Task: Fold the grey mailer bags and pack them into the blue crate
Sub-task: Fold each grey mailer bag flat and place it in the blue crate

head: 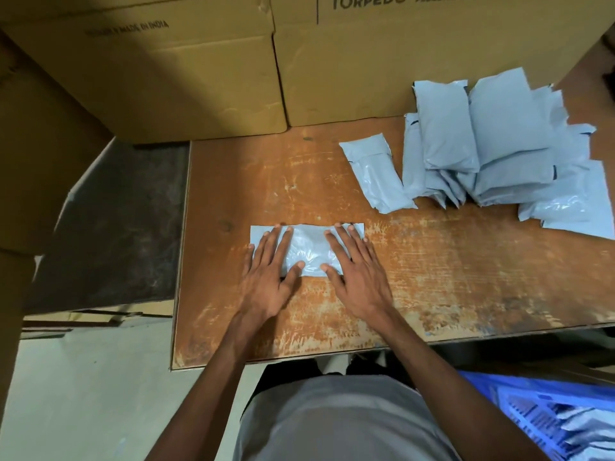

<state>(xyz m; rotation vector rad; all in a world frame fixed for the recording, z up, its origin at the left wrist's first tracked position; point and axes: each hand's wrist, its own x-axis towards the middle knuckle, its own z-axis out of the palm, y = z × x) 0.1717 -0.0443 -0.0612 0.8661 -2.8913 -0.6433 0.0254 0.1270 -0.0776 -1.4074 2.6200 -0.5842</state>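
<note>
A grey mailer bag [307, 247] lies flat on the worn wooden table [449, 274], folded into a long strip. My left hand [269, 271] presses on its left half with straight, spread fingers. My right hand [356, 274] presses its right half the same way. A pile of several grey mailer bags [499, 144] lies at the back right of the table, with one folded bag [376, 171] apart at its left. The blue crate [545, 414] stands on the floor at the lower right, with grey bags inside.
Large cardboard boxes [382, 71] stand along the table's far edge, and more boxes [40, 144] rise on the left. A dark lower surface [116, 224] adjoins the table's left side. Pale floor [83, 394] shows at the lower left.
</note>
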